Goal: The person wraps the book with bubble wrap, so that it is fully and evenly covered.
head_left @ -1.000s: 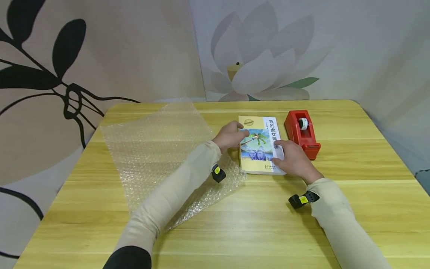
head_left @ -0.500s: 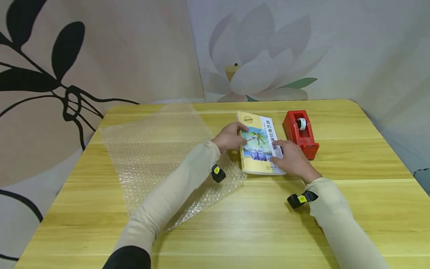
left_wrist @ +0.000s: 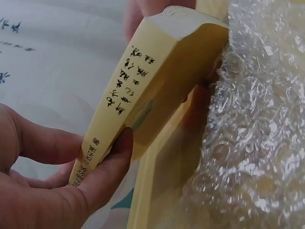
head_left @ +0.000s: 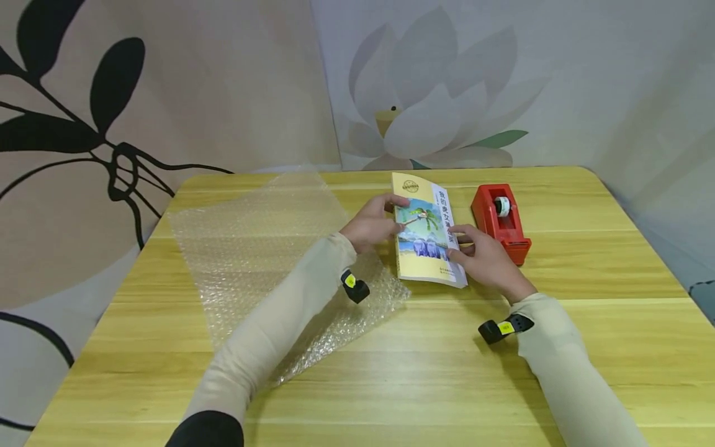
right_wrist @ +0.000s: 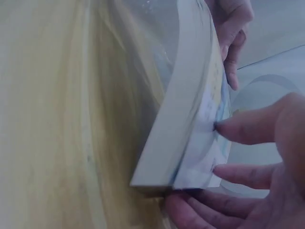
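Observation:
A paperback book (head_left: 430,233) with a yellow, blue and white cover is held between both hands, tilted with its left side raised off the table. My left hand (head_left: 368,222) pinches the yellow spine; in the left wrist view its thumb and fingers (left_wrist: 114,167) lie on either side of it. At the opposite edge is my right hand (head_left: 491,261). In the right wrist view, fingertips (right_wrist: 238,129) touch the cover while other fingers reach under the lower corner. Just left of the book lies a sheet of clear bubble wrap (head_left: 240,267), partly beneath my left forearm.
A red tape dispenser (head_left: 499,217) with a roll in it stands right of the book, close behind my right hand. The wooden table (head_left: 391,372) ends at a patterned wall covering (head_left: 251,81) at the back.
The book, flat on the table a second ago, has been lifted and tilted, shifting slightly left. My left hand has moved slightly left and up with it. Bubble wrap and dispenser stay put.

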### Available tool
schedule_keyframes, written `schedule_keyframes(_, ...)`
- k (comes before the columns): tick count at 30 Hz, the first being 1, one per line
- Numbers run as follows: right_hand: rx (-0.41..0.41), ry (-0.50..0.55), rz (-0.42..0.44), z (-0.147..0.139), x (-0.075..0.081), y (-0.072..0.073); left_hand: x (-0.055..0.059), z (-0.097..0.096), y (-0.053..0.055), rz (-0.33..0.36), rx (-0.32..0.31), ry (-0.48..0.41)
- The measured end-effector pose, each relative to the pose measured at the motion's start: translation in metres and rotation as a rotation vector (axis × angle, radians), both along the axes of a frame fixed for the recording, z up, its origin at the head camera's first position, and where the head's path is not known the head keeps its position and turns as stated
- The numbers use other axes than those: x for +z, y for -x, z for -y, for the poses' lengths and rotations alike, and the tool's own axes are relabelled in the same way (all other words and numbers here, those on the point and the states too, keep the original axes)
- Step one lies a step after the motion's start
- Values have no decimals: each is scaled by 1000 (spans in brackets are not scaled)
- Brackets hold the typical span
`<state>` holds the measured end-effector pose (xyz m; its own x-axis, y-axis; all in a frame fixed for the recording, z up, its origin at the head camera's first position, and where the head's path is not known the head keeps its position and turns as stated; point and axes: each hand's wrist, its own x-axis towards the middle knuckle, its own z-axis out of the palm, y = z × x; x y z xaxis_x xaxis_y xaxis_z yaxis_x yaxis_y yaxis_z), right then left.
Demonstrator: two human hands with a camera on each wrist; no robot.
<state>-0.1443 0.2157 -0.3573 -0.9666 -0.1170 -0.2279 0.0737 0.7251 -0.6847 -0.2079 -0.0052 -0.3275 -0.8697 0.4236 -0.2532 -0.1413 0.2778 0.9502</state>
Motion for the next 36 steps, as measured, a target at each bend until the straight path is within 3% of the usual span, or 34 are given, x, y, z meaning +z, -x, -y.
schedule_keyframes(5,-10,95,22,3,2,1,1,12,-2,1,26,-56)
schedule_keyframes(19,-73,163,-48,16,13,3,0,35,-3,21,19,-22)
schedule_keyframes(28,-35,195,-63,41,18,5,0,68,-13,18,12,-24)
schedule_keyframes(36,7,226,-61,67,20,4,1,97,-20,21,26,32)
